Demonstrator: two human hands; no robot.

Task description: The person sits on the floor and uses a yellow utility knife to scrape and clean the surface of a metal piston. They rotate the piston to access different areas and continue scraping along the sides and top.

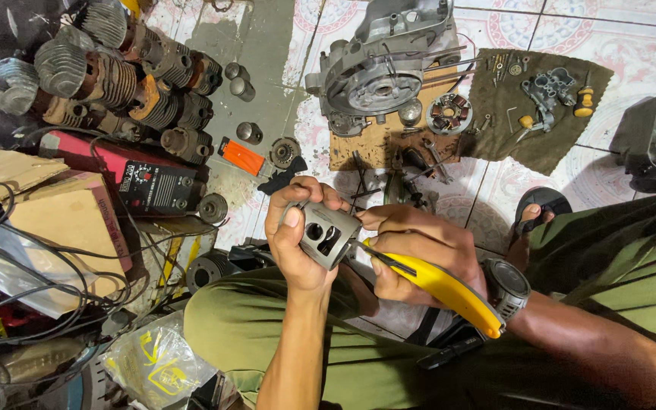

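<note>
Left hand [298, 239] is gripping a grey metal piston [328, 235], fingers wrapped over its crown, side holes facing the camera. Right hand [419, 254] is closed around a yellow-handled tool [446, 292], its dark blade touching the piston's right edge. The piston is being held above the person's lap, over olive-green trousers [267, 326]. A dark wristwatch [506, 285] is sitting on the right wrist.

Step in hand, as judged: the blade is working at the piston's rim or skirt, scraping or prying; the exact contact point is too small to tell. The next move would seem to call for a steady left grip and a slow turn of the piston to bring fresh edge under the blade.

Beyond the piston, on the tiled floor [647, 30], a grey engine crankcase [381, 64] is lying on a brown board [366, 148]. Right of the crankcase, a dark cloth [540, 140] is carrying small parts and two yellow-handled screwdrivers. Far right of the piston, a black plastic housing [651, 140] is standing.

Left of the piston: a black box with a dial and white lettering [157, 186], a small orange rectangular packet [242, 157], cardboard boxes [62, 220], and above them a row of finned cylinders [115, 83]. Below left, a clear plastic bag with yellow markings [153, 364] is lying crumpled.
</note>
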